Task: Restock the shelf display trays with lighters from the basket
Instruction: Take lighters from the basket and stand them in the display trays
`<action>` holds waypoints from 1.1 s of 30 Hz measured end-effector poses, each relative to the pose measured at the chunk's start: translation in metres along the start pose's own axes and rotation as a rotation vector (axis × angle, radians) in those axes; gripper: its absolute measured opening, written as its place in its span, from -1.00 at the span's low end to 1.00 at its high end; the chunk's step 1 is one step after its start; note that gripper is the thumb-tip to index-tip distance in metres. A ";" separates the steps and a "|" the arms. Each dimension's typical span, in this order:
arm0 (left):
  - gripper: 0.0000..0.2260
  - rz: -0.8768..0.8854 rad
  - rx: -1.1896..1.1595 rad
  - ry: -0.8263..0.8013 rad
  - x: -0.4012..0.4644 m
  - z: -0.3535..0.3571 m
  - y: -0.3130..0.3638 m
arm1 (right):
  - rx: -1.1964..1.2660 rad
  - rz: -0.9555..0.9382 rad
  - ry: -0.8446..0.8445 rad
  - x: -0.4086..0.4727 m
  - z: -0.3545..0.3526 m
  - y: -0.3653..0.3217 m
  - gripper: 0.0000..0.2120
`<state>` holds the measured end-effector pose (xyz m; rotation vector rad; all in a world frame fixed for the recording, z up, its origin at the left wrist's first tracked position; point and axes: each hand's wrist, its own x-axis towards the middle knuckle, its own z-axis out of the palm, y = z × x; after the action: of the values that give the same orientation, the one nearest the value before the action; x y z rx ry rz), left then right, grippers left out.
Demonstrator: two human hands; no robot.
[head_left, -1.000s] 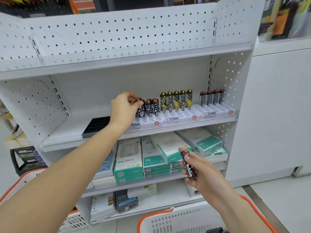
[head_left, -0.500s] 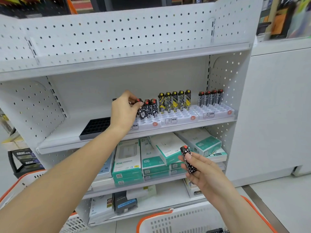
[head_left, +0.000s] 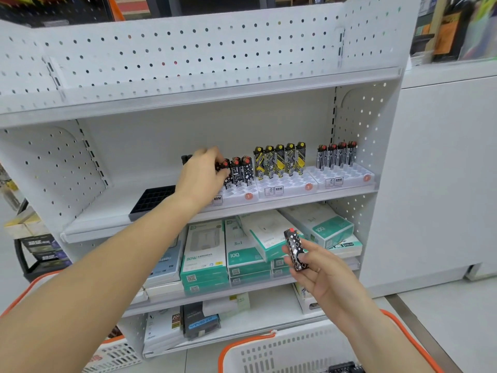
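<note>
Three white display trays stand side by side on the middle shelf: a left tray (head_left: 236,194), a middle tray (head_left: 289,185) and a right tray (head_left: 347,175). My left hand (head_left: 200,175) reaches to the left tray and pinches a black-and-white lighter with a red cap (head_left: 225,170) standing in its back row, beside two like it (head_left: 242,170). Yellow-and-black lighters (head_left: 279,161) fill the middle tray's back row; striped ones (head_left: 336,154) fill the right tray's. My right hand (head_left: 320,275) holds another black-and-white lighter (head_left: 294,249) below shelf level. The white basket with orange rim (head_left: 282,351) sits at the bottom.
A black empty tray (head_left: 150,200) lies left of the white trays. Teal and white boxes (head_left: 207,257) fill the shelf below. A second orange-rimmed basket (head_left: 113,356) is at lower left. A white cabinet (head_left: 443,170) stands to the right.
My left hand has stayed at the left tray, working on the leftmost lighter. My right hand has lifted its lighter slightly and turned it more upright.
</note>
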<state>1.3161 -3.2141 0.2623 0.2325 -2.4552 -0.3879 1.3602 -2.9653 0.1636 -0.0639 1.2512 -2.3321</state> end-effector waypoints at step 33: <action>-0.86 -0.289 -0.453 0.228 -0.007 -0.010 -0.010 | -0.558 -0.401 0.201 0.003 -0.004 0.021 -0.86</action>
<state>1.3285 -3.2238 0.2628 0.4114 -2.0478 -0.9699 1.3646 -2.9729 0.1442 -0.2955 2.1285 -2.2638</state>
